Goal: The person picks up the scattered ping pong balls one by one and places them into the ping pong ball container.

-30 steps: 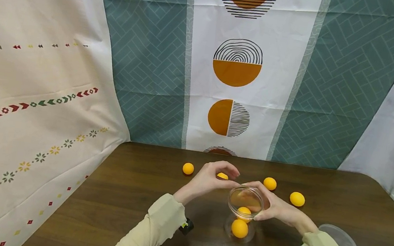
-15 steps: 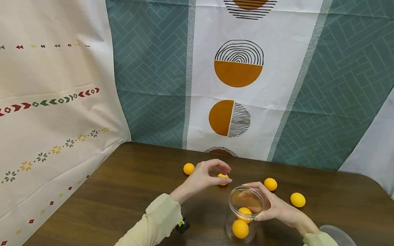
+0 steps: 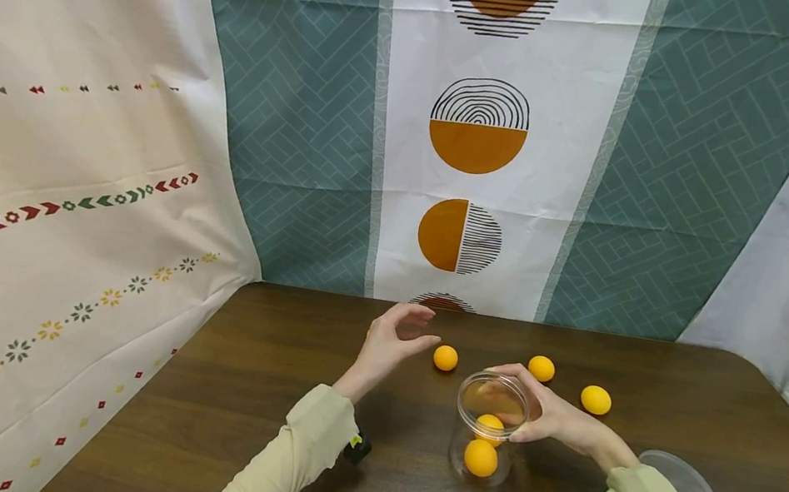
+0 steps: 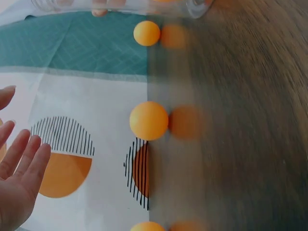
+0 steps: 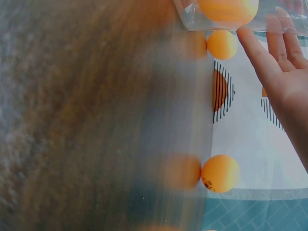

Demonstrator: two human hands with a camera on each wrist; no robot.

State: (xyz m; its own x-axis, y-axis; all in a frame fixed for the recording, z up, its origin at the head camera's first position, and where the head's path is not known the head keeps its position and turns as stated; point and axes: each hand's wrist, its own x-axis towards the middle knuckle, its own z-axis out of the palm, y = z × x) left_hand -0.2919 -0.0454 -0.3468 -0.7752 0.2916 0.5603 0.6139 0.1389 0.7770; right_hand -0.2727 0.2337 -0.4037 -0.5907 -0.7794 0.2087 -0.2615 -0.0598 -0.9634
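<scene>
With thumb and fingers around its upper part, my right hand [image 3: 544, 410] holds a clear jar [image 3: 462, 436] upright on the table. Two orange ping-pong balls, one of them the lower ball [image 3: 481, 458], are inside it. My left hand [image 3: 383, 349] hovers over the table left of the jar, thumb and fingers spread apart and holding nothing. A loose ping-pong ball [image 3: 445, 358] lies just right of its fingertips; in the left wrist view this orange ball [image 4: 149, 120] is apart from the left hand [image 4: 21, 178]. Another ball is almost wholly hidden behind the left hand.
Two more ping-pong balls, the nearer ball [image 3: 596, 400] and the farther ball [image 3: 540, 368], lie right of the jar on the dark wooden table [image 3: 228, 408]. A clear round lid [image 3: 680, 486] lies beside the right forearm. Patterned cloth [image 3: 288, 139] hangs behind the table.
My left hand has moved left, away from the jar's rim, uncovering the middle ball and covering the one at far left. The right hand and jar have stayed in place.
</scene>
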